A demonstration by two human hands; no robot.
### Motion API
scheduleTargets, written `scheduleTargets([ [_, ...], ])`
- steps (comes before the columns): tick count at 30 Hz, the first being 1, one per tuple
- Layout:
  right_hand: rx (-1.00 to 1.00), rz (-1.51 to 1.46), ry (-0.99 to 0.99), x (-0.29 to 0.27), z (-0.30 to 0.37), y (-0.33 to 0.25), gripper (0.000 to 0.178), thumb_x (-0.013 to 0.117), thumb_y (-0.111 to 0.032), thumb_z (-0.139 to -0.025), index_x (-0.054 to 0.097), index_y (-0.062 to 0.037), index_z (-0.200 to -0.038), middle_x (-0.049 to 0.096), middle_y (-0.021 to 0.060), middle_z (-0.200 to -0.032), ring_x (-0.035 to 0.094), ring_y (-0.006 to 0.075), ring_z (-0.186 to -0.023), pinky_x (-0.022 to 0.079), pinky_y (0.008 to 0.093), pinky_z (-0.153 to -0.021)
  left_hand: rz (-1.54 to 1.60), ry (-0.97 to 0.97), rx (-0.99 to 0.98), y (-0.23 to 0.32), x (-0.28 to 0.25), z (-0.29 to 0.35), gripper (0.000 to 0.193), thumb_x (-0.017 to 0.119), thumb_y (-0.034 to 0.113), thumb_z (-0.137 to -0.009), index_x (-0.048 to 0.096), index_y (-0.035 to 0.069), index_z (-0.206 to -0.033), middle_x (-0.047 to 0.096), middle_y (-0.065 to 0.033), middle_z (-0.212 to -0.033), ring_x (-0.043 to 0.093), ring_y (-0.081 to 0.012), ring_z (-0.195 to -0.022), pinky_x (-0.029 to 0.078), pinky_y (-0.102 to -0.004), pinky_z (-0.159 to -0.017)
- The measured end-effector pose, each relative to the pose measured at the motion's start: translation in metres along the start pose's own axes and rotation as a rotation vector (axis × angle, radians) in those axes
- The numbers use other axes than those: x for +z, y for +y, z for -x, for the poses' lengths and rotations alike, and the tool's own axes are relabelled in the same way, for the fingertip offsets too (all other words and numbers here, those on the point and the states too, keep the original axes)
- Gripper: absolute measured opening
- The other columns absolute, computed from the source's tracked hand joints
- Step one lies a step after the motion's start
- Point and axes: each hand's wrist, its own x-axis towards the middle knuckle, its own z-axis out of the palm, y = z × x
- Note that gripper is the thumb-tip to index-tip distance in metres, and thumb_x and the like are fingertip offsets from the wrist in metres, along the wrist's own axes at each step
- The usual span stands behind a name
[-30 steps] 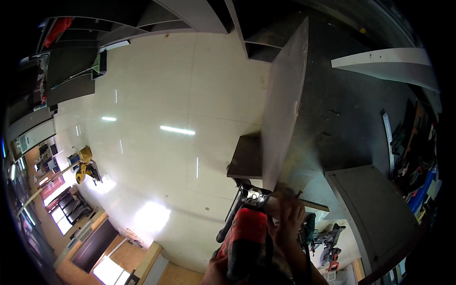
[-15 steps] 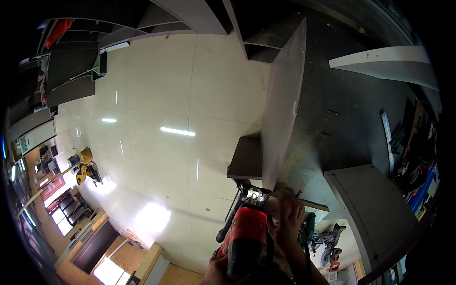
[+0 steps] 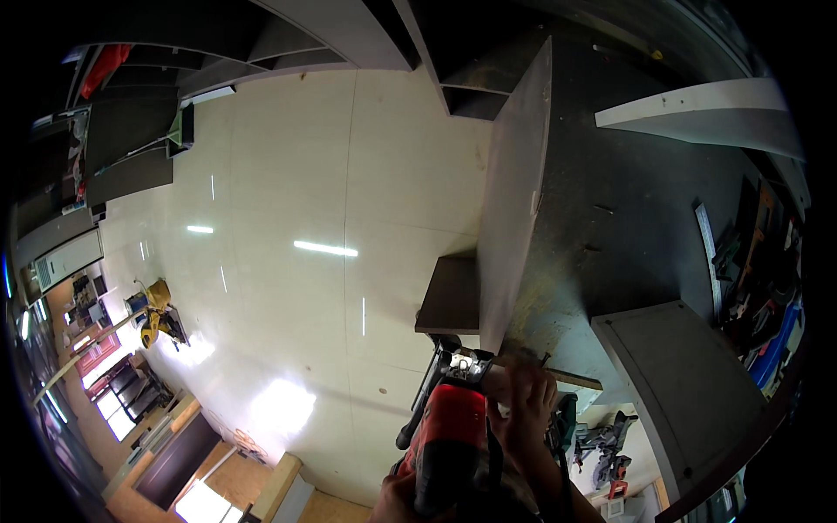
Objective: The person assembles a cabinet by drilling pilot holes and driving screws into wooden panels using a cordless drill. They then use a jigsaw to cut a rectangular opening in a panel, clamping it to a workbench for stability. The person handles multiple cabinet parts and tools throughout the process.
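Observation:
A red and black power tool (image 3: pixel 453 414), which looks like a jigsaw, points away from me with a lit metal front. My left hand (image 3: pixel 397 497) is wrapped around its rear, partly hidden by the body. The tool's front meets the near edge of a dark brown board (image 3: pixel 449 296), which sits against an upright grey panel (image 3: pixel 510 200). Beside the tool's front, at the near end of that panel, my right hand (image 3: pixel 523 397) has its fingers curled; what lies within them is hidden.
Right of the panel is a dark worktop (image 3: pixel 610 200) with small loose bits on it. A grey board (image 3: pixel 680 383) stands at the right, before a metal ruler (image 3: pixel 708 253) and piled tools. On the pale floor at left lies a yellow tool (image 3: pixel 161 322); a broom (image 3: pixel 179 135) stands farther back.
The view has shifted slightly, with the boards sliding a little left and down in it. Both hands and the power tool keep nearly the same place against the board.

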Motion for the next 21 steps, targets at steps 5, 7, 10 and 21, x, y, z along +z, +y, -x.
scheduleTargets([
  [5, 0.011, -0.018, 0.008, 0.0002, 0.0000, -0.0001, 0.064, 0.081, -0.018, -0.069, 0.059, -0.0103, -0.128, 0.052, 0.0190, -0.122, 0.050, 0.0426, -0.115, 0.042, 0.0555, -0.097, -0.048, 0.006, 0.012, 0.0027, -0.0016, -0.0025, 0.031, 0.074, 0.011, -0.072, 0.066, -0.002, -0.098, 0.070, -0.0131, -0.079, 0.068, -0.0201, -0.067, 0.055, -0.0344, -0.064],
  [7, -0.001, -0.012, 0.005, -0.0004, -0.0005, -0.0001, 0.064, 0.082, -0.017, -0.068, 0.059, -0.0101, -0.128, 0.052, 0.0190, -0.122, 0.050, 0.0426, -0.115, 0.042, 0.0556, -0.097, -0.015, 0.024, -0.008, 0.0046, 0.0003, -0.0030, 0.029, 0.074, 0.011, -0.072, 0.066, -0.002, -0.097, 0.069, -0.0120, -0.077, 0.067, -0.0190, -0.065, 0.054, -0.0335, -0.063],
  [10, 0.002, -0.016, -0.004, -0.0007, -0.0004, 0.0000, 0.065, 0.082, -0.017, -0.067, 0.059, -0.0099, -0.128, 0.052, 0.0190, -0.121, 0.050, 0.0426, -0.114, 0.042, 0.0557, -0.097, 0.011, 0.022, -0.042, 0.0009, -0.0001, -0.0002, 0.027, 0.073, 0.010, -0.072, 0.066, -0.002, -0.094, 0.068, -0.0099, -0.073, 0.064, -0.0166, -0.062, 0.053, -0.0327, -0.060],
  [21, 0.017, -0.018, -0.036, -0.0004, 0.0018, 0.0008, 0.067, 0.082, -0.019, -0.069, 0.058, -0.0092, -0.131, 0.050, 0.0202, -0.124, 0.049, 0.0422, -0.116, 0.041, 0.0558, -0.100, 0.047, 0.031, -0.040, -0.0015, 0.0019, -0.0002, 0.022, 0.072, 0.009, -0.071, 0.067, -0.003, -0.089, 0.066, -0.0083, -0.071, 0.061, -0.0140, -0.061, 0.052, -0.0312, -0.059],
])
